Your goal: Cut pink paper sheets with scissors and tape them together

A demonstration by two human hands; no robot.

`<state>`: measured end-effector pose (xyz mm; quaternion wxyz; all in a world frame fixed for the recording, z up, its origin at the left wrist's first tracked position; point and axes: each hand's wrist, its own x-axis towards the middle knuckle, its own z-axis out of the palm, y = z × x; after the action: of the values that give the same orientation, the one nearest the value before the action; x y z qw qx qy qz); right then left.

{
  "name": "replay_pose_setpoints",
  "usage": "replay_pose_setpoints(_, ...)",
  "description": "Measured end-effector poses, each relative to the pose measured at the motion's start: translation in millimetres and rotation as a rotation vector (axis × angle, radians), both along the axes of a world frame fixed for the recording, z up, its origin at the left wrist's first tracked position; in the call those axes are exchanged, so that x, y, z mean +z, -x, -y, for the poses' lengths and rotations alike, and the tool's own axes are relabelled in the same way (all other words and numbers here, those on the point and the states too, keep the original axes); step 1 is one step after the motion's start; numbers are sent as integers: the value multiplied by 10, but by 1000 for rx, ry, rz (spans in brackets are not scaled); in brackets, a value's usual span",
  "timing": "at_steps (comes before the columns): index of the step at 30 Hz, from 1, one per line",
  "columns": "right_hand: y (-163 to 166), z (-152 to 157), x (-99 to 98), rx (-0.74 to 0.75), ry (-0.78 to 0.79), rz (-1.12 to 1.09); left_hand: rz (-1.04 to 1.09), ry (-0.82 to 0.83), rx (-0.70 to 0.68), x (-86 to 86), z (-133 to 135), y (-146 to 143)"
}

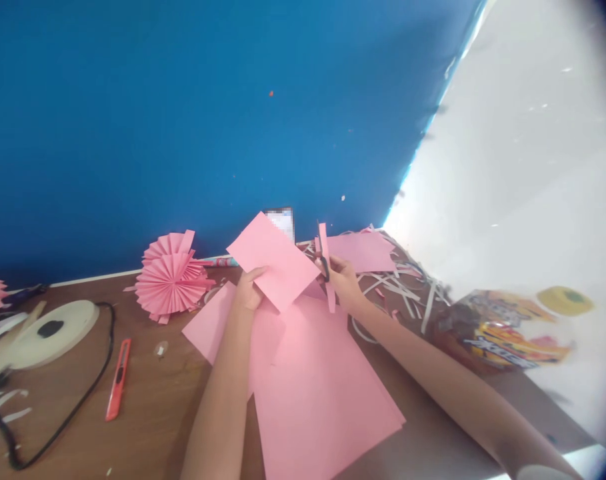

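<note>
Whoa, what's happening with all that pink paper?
Someone is cutting paper at a wooden table. The left hand holds up a pink rectangle, and the right hand holds black scissors with a thin pink strip beside the blades. More pink sheets lie underneath. A folded pink fan, an orange cutter and paper scraps sit around them.

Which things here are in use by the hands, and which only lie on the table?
In use: left hand holds a pink paper piece; right hand holds scissors beside a pink strip.
Lying about: paper fan, red knife, tape roll, black cable, white scraps.
</note>
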<state>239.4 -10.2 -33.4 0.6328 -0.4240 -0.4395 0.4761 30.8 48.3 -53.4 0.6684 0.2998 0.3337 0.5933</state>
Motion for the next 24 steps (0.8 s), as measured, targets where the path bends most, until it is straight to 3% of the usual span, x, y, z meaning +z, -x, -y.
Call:
replay_pose_setpoints(9,127,62,-196,38,-7,0,202,3,54,45,-93,-32)
replay_pose_setpoints(15,134,53,-248,65,17,20,216,-37,22,55,-95,136)
replay_pose_setpoints(19,117,70,-199,28,9,33,50,-17,-108,132,-65,296)
replay_pose_setpoints(22,92,86,-128,-4,5,39,-219,-22,-159,187,7,453)
replay_pose_setpoints(24,63,88,-77,-22,11,38,-427,-8,-273,213,74,595)
